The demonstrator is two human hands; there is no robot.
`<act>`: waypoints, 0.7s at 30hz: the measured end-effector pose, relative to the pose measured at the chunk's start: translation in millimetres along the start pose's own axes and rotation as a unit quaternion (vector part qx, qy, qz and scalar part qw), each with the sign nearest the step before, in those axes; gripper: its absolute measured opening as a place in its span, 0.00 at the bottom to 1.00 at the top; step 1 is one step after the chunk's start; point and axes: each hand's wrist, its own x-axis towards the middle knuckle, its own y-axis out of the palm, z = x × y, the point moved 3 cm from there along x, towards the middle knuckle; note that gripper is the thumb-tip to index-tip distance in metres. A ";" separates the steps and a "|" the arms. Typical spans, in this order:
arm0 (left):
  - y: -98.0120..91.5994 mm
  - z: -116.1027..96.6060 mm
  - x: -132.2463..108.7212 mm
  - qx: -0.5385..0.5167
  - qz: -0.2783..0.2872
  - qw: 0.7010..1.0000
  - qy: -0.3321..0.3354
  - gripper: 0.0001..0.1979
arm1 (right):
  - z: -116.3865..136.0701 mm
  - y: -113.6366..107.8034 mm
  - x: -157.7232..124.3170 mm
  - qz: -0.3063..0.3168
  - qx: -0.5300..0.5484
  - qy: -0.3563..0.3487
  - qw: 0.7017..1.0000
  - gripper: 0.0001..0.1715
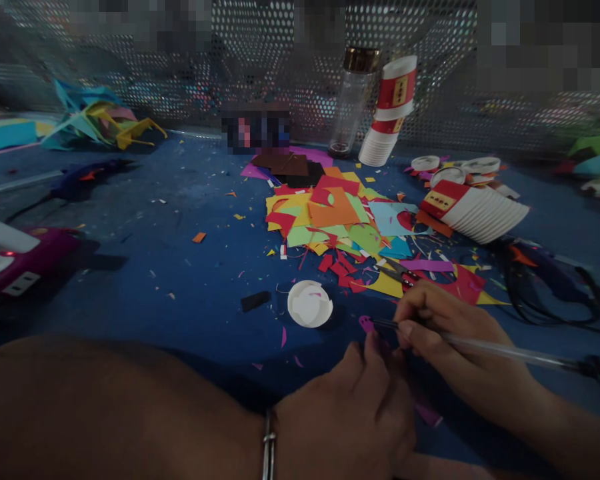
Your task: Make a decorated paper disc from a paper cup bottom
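Observation:
My right hand (445, 327) is closed around a clear pen (500, 351), its tip touching a small purple paper piece (366, 324) on the blue table. My left hand (350, 407), a metal bangle on its wrist, is closed with its fingers pinching down on the same purple paper, part of which shows under the hand. A white round paper cup bottom (309, 303) lies just left of the pen tip.
A heap of coloured paper scraps (340, 220) lies in the middle, scissors (397, 273) at its edge. Paper cups: a stack on its side (475, 210), a leaning stack (390, 110), a clear bottle (353, 100). Glue guns stand at left (25, 260) and far left (90, 177); cables at right (550, 287). A perforated metal wall (280, 67) runs behind.

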 end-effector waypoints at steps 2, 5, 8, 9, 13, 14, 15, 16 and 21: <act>0.0 -0.3 0.6 -0.006 0.007 1.000 0.002 0.20 | -1.1 0.6 -0.5 0.001 -0.003 0.002 1.000 0.09; -1.7 0.3 1.7 0.008 0.003 1.000 -0.001 0.21 | -2.1 1.1 -1.0 -0.002 -0.004 -0.002 1.000 0.09; -4.5 1.0 2.8 0.016 -0.014 1.000 0.000 0.19 | -1.8 0.9 -1.1 -0.010 -0.004 -0.012 1.000 0.09; -5.4 1.3 3.1 0.015 -0.020 1.000 -0.003 0.19 | -1.7 0.8 -1.3 -0.011 -0.006 -0.013 1.000 0.09; -6.6 1.7 3.6 0.016 -0.025 1.000 -0.006 0.20 | -2.8 0.4 -3.9 -0.016 -0.012 -0.020 1.000 0.09; -6.3 1.5 3.4 0.018 -0.024 1.000 -0.005 0.21 | -3.2 0.5 -4.9 -0.015 -0.011 -0.023 1.000 0.09; -5.9 1.4 3.0 0.021 -0.026 0.999 -0.007 0.22 | -3.7 0.7 -5.7 -0.012 -0.011 -0.024 1.000 0.08; -5.6 1.4 2.5 0.025 -0.028 0.999 -0.011 0.22 | -4.0 1.0 -6.3 -0.010 -0.011 -0.027 1.000 0.09; -3.1 0.0 0.5 0.030 -0.022 0.999 0.000 0.21 | -4.2 1.5 -5.9 -0.010 -0.022 -0.032 0.999 0.09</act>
